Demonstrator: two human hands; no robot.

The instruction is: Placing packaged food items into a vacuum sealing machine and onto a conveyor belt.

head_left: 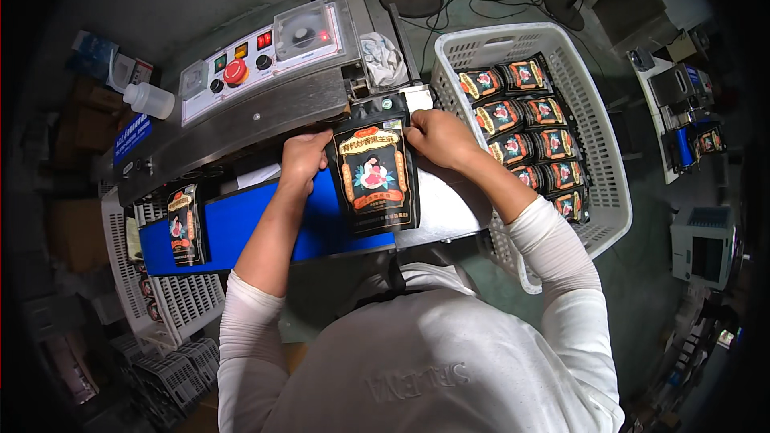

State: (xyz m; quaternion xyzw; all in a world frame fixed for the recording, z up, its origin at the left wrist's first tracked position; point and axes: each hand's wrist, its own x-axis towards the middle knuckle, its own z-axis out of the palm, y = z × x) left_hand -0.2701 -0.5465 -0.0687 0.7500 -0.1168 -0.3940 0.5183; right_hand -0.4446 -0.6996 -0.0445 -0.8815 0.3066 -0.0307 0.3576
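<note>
A black stand-up pouch (373, 180) with a cream label and an illustrated figure is stretched between my two hands at the right end of a band sealing machine (249, 116). My left hand (306, 159) pinches its upper left edge, close against the machine's front. At the upper right edge, my right hand (439, 138) grips it beside a metal plate. The pouch's top reaches up to the machine's side, and its lower part lies over the blue conveyor belt (257, 220) and the pale side table (453, 200). A second black pouch (186, 226) stands tilted at the belt's left end.
A white crate (618, 184) holding several rows of black pouches stands at the right. Another white crate (188, 309) sits below the belt's left end. A red emergency button (235, 72) and a white plastic bottle (150, 100) are on the machine. Cables (513, 12) trail across the floor behind.
</note>
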